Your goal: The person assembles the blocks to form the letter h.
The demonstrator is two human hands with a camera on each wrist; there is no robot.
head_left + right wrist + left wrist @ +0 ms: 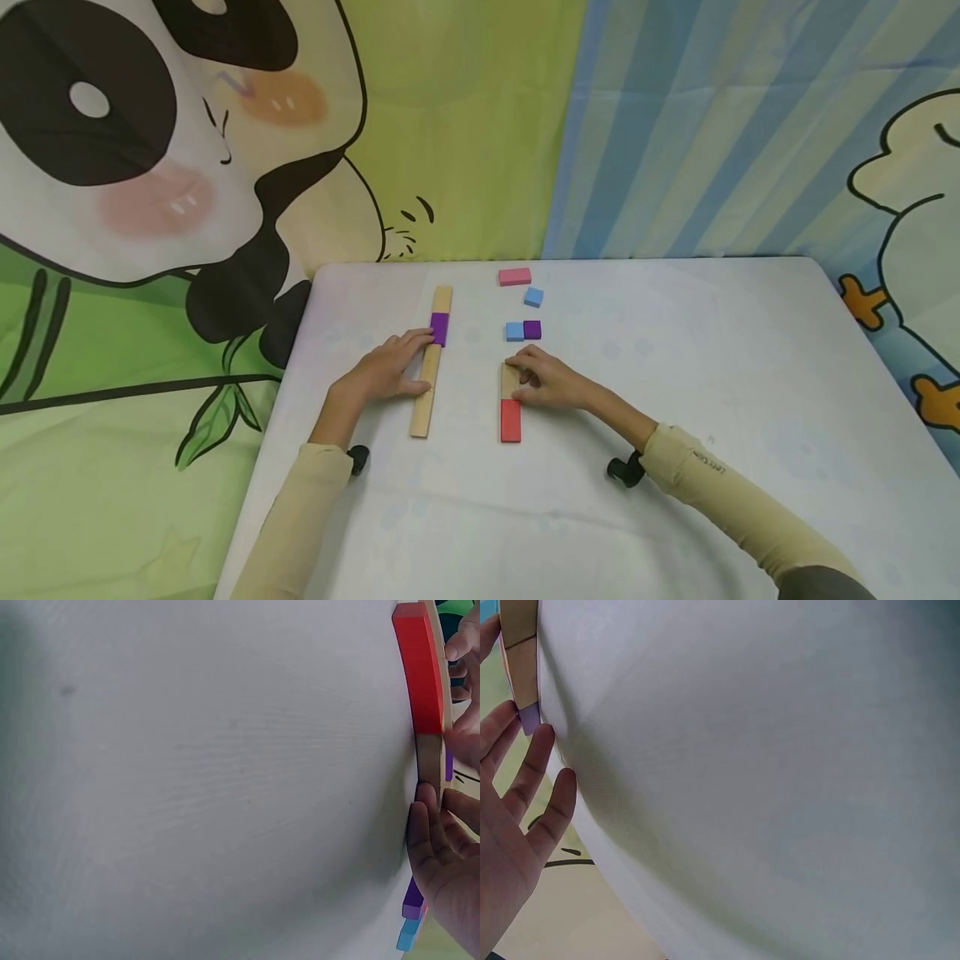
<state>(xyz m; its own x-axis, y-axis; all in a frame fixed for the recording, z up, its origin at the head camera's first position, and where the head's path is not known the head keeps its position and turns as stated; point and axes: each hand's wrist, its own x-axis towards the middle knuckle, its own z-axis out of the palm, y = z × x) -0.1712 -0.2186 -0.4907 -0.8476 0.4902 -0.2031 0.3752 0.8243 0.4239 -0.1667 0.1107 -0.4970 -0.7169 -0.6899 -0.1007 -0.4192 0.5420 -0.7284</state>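
On the left lies a straight row made of a far plain wooden block [442, 298], a purple block [439, 330] and more plain wood [423, 417]. My left hand [390, 364] touches this row from its left side, fingertips by the purple block and thumb lower down, fingers fairly straight. To the right, a red block [511, 421] lies end to end with a plain wooden block [509, 381]. My right hand [551, 379] pinches that wooden block, index finger at its far end and thumb near the red one. The right wrist view shows the red block [421, 675] meeting the wood.
Beyond the right hand, a light blue cube [514, 332] touches a small purple cube [532, 329]. Farther back lie another blue cube [533, 297] and a pink block [514, 277]. The white table [712, 333] ends at a cartoon-printed cloth [465, 125].
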